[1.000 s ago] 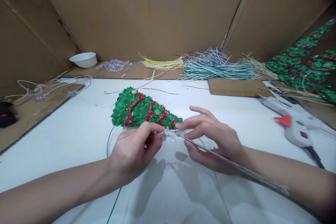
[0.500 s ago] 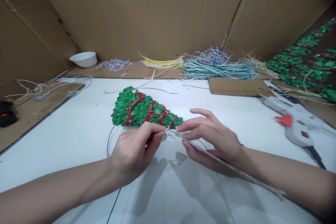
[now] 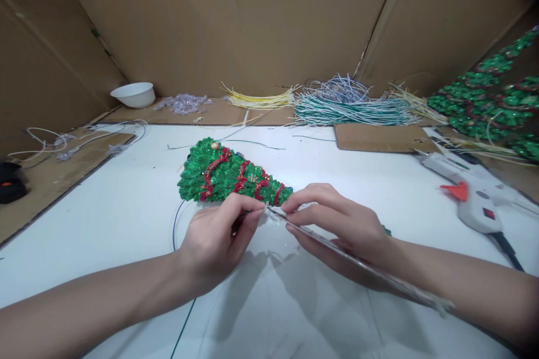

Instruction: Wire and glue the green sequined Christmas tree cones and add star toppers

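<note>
A thin whitish bundle of wires (image 3: 379, 276) runs from my fingertips across my right hand and forearm, its frayed end at the lower right. My left hand (image 3: 214, 238) is closed, thumb and index pinching the bundle's near tip, where a small white bit shows. The fingers of my right hand (image 3: 343, 219) close around the bundle just right of that tip, thumb below and fingers above. Right behind my fingertips, a green glittery Christmas tree ornament (image 3: 227, 174) with red garlands lies on its side, its narrow top toward my right hand.
On the white tabletop (image 3: 138, 190) a glue gun (image 3: 478, 202) with a red trigger lies at right. Green-white wires (image 3: 353, 109), yellow wires (image 3: 261, 99), clear plastic pieces (image 3: 184, 104) and a white bowl (image 3: 133, 94) line the back. More green trees (image 3: 484, 101) stand at far right.
My right hand has shifted slightly left, and its raised index finger has come down toward the wires. The left hand and the tree have hardly moved.
</note>
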`<state>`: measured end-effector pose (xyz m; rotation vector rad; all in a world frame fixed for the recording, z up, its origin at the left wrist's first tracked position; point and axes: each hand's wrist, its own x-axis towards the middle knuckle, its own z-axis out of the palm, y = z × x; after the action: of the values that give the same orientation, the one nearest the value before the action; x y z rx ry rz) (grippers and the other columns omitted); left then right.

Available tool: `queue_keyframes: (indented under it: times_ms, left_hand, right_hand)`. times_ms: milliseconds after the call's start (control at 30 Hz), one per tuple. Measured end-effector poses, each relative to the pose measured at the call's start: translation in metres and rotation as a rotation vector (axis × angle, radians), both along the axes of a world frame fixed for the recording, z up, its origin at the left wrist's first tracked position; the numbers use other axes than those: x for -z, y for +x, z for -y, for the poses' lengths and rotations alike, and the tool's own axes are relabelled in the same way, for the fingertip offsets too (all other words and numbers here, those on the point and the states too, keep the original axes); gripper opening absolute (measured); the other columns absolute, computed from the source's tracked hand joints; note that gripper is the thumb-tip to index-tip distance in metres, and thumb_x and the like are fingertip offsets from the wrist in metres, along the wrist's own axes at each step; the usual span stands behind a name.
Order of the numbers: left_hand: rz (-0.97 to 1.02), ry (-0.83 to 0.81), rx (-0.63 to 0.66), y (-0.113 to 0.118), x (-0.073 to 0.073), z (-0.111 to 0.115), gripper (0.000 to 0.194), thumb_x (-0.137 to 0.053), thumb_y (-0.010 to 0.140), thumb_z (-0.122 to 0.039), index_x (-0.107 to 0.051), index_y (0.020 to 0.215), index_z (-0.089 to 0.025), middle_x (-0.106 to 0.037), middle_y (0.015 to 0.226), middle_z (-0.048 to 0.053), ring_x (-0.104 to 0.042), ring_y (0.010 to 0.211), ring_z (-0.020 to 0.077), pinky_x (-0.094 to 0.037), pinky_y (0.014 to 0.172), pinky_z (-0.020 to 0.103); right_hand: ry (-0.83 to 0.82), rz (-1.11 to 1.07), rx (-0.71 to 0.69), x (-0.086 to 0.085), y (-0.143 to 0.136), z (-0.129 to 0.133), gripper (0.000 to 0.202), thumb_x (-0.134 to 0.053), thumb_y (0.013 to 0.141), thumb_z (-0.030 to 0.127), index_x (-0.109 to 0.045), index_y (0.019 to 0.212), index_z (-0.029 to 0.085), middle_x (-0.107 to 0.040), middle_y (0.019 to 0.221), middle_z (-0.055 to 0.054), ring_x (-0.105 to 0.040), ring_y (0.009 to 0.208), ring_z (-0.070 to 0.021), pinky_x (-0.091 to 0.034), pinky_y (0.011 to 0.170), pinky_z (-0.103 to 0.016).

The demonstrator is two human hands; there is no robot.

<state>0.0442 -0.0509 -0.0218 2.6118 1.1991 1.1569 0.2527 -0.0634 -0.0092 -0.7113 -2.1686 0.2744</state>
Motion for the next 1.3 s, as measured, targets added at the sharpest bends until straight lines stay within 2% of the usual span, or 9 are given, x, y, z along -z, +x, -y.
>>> queue_keyframes:
  times_ms: [133,333,533,1067,1300]
  left_hand:
    - [0.029,-0.001,-0.01,0.002,-0.001,-0.001,0.006,-0.055,0.083,-0.013,-0.054,0.085,-0.019,-0.064,0.058,-0.008,-0.052,0.041,0.0025,-0.036,0.039,0.011]
    - [0.065,-0.032,-0.029,0.002,-0.001,-0.001,0.004,-0.057,0.083,-0.015,-0.056,0.086,-0.019,-0.065,0.059,-0.008,-0.053,0.042,0.0026,-0.038,0.041,0.011]
    - [0.073,-0.03,-0.038,0.001,0.0,0.0,0.002,-0.057,0.083,-0.017,-0.057,0.085,-0.019,-0.065,0.058,-0.007,-0.054,0.042,0.0045,-0.04,0.041,0.013]
    - [0.099,-0.047,-0.076,0.002,0.0,0.0,0.003,-0.058,0.082,-0.02,-0.06,0.082,-0.018,-0.065,0.057,-0.005,-0.056,0.042,0.0067,-0.04,0.039,0.016]
    - [0.102,-0.002,-0.07,0.001,-0.001,-0.002,0.003,-0.058,0.082,-0.018,-0.06,0.084,-0.017,-0.065,0.054,-0.005,-0.055,0.04,0.0067,-0.04,0.037,0.016]
  right_hand:
    - [0.022,0.008,0.016,0.0,-0.001,0.0,0.013,-0.057,0.081,0.006,-0.054,0.086,0.017,-0.063,0.093,-0.004,-0.054,0.088,-0.0141,-0.047,0.079,-0.028]
    - [0.093,0.01,-0.062,0.002,0.004,-0.004,0.014,-0.057,0.081,0.004,-0.055,0.09,0.013,-0.062,0.096,-0.006,-0.053,0.09,-0.0132,-0.046,0.082,-0.028]
    - [0.122,0.005,-0.061,0.001,0.002,-0.006,0.009,-0.057,0.081,0.007,-0.056,0.088,0.013,-0.063,0.092,-0.006,-0.054,0.086,-0.0133,-0.047,0.078,-0.028]
    - [0.08,0.033,-0.116,-0.007,0.003,-0.007,0.007,-0.055,0.083,0.007,-0.055,0.084,0.014,-0.063,0.088,-0.006,-0.055,0.082,-0.012,-0.046,0.08,-0.027]
    - [0.027,-0.11,-0.047,-0.011,0.001,-0.005,0.011,-0.055,0.08,0.007,-0.054,0.079,0.018,-0.065,0.082,-0.005,-0.06,0.079,-0.0115,-0.051,0.076,-0.028]
